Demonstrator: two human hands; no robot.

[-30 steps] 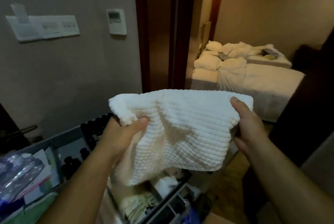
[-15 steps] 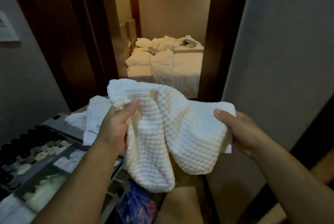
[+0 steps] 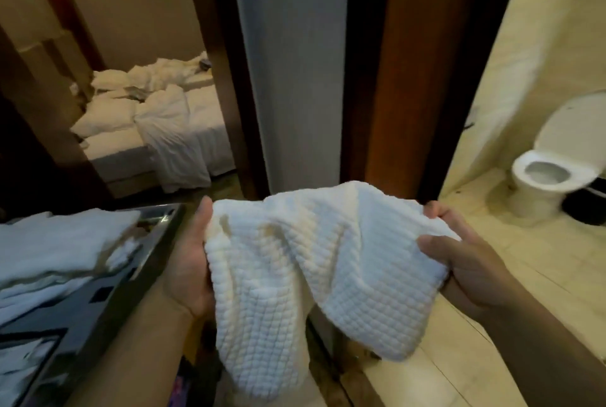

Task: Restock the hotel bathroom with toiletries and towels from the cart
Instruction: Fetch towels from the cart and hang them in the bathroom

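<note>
A white waffle-weave towel [image 3: 305, 269] hangs between both my hands in the middle of the view. My left hand [image 3: 191, 259] grips its left edge and my right hand [image 3: 465, 262] grips its right edge. The cloth sags and folds between them, its lower part drooping toward the floor. At the lower left stands the metal cart [image 3: 131, 278], with a stack of folded white towels [image 3: 55, 252] on top.
The bathroom opens on the right, with a cream tiled floor [image 3: 511, 334], a white toilet [image 3: 544, 177] with raised lid and a dark bin [image 3: 587, 206] beside it. A brown door frame [image 3: 403, 78] and grey wall [image 3: 292, 62] stand ahead. An unmade bed [image 3: 157, 131] lies at left.
The view has swung to the right: the bedroom has slid left and the bathroom doorway has come into sight. Both hands still hold the towel, now lower and more crumpled.
</note>
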